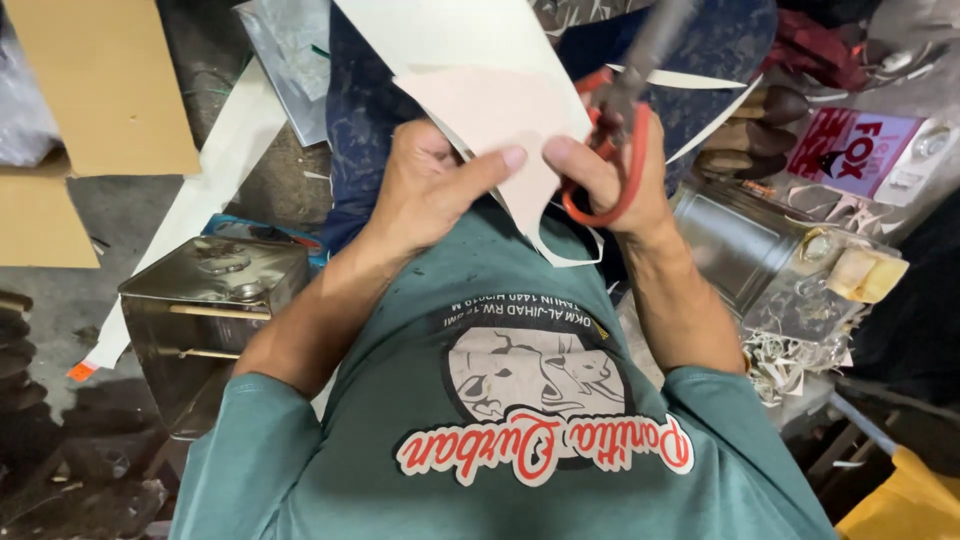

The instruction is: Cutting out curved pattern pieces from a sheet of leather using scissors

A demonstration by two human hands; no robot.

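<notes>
Right hand [625, 175] clamps red-handled scissors [610, 150], biting into the pale pink sheet [495, 115] pinched by left hand [430, 185] above the teal shirt [500, 400] (one trimmed strip curls below the sheet; cut unfinished).

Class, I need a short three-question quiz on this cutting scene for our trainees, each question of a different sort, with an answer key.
1. True or false: the right hand holds red-handled scissors.
2. Which does the left hand grip? A) a metal tin B) a pale sheet C) a brown cardboard piece
3. Fill in: a square metal tin stands on the person's ___ side, beside the left forearm.

Key
1. True; fingers pass through the red loops.
2. B; the thumb presses on the pale sheet, close to the scissors.
3. Left; another metal tin lies on the right.
</notes>
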